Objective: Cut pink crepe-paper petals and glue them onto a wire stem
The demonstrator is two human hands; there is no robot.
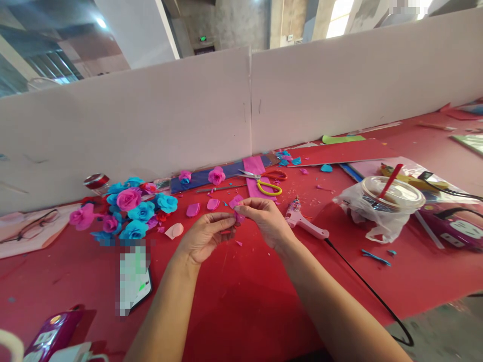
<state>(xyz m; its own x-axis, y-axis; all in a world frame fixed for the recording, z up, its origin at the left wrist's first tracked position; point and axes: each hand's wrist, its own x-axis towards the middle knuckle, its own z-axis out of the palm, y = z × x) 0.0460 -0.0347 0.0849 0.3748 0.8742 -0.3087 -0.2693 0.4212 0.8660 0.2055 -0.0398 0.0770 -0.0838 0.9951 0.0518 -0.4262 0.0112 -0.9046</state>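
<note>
My left hand (211,234) and my right hand (264,218) meet over the red table. Between their fingertips is a small piece of magenta crepe paper (238,213), pinched from both sides; fingers hide part of it. Just beyond lie two magenta paper petals, one petal (193,209) left of the other petal (213,203). A pale pink petal shape (174,231) rests left of my left hand. Scissors (264,181) with yellow and orange handles lie open on a magenta paper strip (254,165). The pink glue gun (305,221) is right of my right hand.
Blue, pink and red paper flowers (136,206) cluster at left, near a phone (136,281) and glasses (33,226). A lidded cup (392,193) in a plastic bag stands at right. The glue gun's cord (362,281) runs to the front edge. A white partition (151,120) borders the back.
</note>
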